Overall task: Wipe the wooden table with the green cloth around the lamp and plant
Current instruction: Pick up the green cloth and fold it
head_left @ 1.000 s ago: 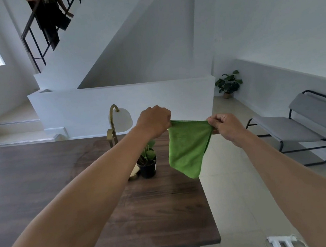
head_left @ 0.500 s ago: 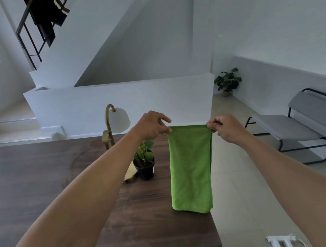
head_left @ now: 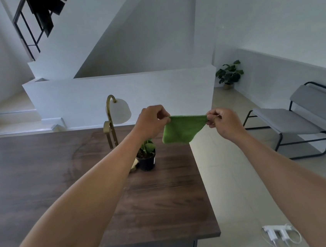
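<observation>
Now green cloth [head_left: 181,130] folded shorter

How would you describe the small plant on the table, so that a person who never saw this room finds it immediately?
Start from the dark wooden table and look toward its far right part, where a brass lamp with a white shade stands. Just right of the lamp's base sits the small potted plant, with round green leaves in a black pot. The other plant is bigger and stands on the floor, by the far wall.
</observation>
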The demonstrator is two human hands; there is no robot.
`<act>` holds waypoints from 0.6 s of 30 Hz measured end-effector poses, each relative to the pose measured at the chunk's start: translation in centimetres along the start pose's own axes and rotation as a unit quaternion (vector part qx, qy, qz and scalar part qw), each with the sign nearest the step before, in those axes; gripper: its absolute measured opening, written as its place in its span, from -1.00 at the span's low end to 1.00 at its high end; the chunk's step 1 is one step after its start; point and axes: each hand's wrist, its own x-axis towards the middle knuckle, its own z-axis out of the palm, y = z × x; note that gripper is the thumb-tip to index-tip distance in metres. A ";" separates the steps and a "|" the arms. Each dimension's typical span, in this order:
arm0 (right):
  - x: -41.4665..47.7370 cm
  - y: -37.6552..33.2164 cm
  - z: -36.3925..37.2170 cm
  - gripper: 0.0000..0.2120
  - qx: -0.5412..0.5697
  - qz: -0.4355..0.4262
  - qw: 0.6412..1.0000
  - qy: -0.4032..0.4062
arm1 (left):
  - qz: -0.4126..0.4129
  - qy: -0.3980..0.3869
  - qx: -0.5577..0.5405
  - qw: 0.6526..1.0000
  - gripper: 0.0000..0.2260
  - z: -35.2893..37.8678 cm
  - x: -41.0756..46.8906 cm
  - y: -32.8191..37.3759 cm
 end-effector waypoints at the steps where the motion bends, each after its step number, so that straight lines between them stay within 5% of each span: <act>1: -1.1 0.9 0.1 -0.75 -0.003 0.021 0.999 -0.027 | -0.017 -0.060 -0.003 0.998 -0.97 0.3 -1.0 -0.5; 6: -7.3 5.7 0.6 -0.86 -0.063 0.152 0.948 -0.274 | -0.089 -0.301 -0.019 0.949 -0.94 3.2 -7.2 -4.0; 9: -10.0 7.8 1.0 -0.92 -0.104 0.204 0.908 -0.351 | -0.148 -0.404 -0.041 0.902 -0.94 5.8 -10.6 -5.8; 15: -12.6 9.2 0.8 -0.93 -0.085 0.305 0.826 -0.465 | -0.233 -0.508 -0.123 0.820 -0.88 7.4 -13.5 -6.6; 18: -13.1 8.8 0.4 -0.94 -0.052 0.356 0.744 -0.563 | -0.266 -0.568 -0.184 0.756 -0.86 7.0 -14.3 -6.6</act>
